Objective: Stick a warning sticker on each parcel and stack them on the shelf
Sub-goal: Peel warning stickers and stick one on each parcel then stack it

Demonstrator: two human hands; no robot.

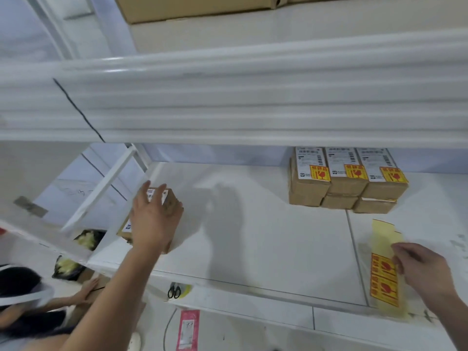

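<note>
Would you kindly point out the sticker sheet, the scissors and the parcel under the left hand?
sticker sheet (383, 287), head view, on a red-and-yellow sticker.
scissors (174, 292), head view, on the black handles.
parcel (173, 201), head view, on bare cardboard near its right corner.

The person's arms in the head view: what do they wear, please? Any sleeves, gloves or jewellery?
Both forearms are bare up to the picture's edge; no sleeve shows. The left grip and the right grip wear no glove, ring or watch.

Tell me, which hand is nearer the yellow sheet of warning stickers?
Right. The right hand has its fingers on the sticker sheet at the shelf's right end; the left hand is far off to the left, gripping a parcel.
</note>
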